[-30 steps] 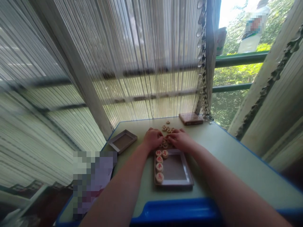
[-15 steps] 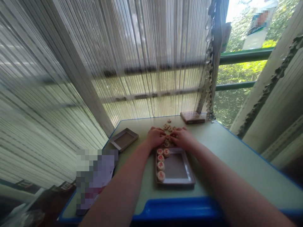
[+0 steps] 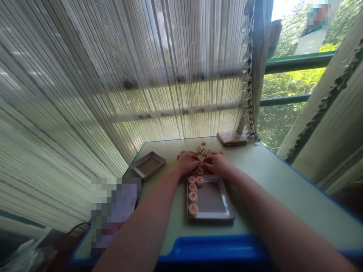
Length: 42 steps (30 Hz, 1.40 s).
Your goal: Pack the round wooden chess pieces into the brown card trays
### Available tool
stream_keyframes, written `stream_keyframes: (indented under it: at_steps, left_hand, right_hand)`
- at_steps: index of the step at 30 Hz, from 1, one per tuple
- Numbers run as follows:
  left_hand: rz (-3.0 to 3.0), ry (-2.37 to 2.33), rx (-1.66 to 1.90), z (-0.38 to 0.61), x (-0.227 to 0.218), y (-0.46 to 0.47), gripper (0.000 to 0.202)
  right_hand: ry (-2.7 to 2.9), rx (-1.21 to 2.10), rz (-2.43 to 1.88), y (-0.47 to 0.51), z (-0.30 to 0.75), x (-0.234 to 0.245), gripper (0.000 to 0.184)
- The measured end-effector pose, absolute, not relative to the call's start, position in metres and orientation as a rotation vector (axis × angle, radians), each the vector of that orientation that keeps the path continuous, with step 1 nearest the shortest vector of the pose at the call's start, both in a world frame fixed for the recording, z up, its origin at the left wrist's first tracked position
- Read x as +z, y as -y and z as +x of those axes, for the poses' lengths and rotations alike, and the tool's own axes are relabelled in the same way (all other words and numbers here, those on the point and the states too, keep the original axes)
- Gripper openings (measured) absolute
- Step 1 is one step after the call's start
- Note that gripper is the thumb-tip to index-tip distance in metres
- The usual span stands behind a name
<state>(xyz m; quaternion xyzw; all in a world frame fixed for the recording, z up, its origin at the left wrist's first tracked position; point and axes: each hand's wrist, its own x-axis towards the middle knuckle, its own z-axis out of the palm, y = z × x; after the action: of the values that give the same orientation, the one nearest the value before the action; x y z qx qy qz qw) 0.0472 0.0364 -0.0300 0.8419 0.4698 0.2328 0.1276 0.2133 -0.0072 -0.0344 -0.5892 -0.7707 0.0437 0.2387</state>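
Observation:
My left hand and my right hand rest side by side on the table, fingers curled over a loose pile of round wooden game discs with red marks. What the fingers pinch is hidden. Just in front of the hands lies a shallow grey tray. Several discs are lined up along its left edge, one more beside the top of that row.
A second grey tray lies at the table's left. A brown flat box sits at the far right corner. The pale green table has a blue rim. Striped curtains hang behind, a green railing to the right.
Both hands stayed on the disc pile and drew slightly closer together. The view shifted a little.

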Motion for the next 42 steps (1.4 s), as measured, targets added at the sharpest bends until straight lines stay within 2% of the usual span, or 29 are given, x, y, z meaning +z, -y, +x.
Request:
stream_keyframes:
  at_steps: [12, 17, 23, 31, 42]
  left_hand:
    - [2.402, -1.371, 0.681, 0.049, -0.022, -0.03, 0.02]
    - [2.329, -1.417, 0.608, 0.05, -0.017, -0.025, 0.025]
    - [2.214, -1.273, 0.68, 0.05, -0.019, -0.026, 0.024]
    - [1.952, -1.106, 0.856, 0.047, -0.016, -0.029, 0.02]
    - [1.752, -1.081, 0.927, 0.045, -0.001, -0.01, 0.021]
  right_hand:
    - [2.074, 0.155, -1.608, 0.007, 0.213, -0.033, 0.023]
    - [2.026, 0.212, -1.618, 0.008, 0.213, -0.033, 0.019]
    - [1.918, 0.318, -1.632, 0.012, 0.211, -0.029, 0.015]
    - [1.899, 0.248, -1.437, 0.016, 0.209, -0.023, 0.016]
    - [1.856, 0.27, -1.231, 0.031, 0.211, -0.015, 0.02]
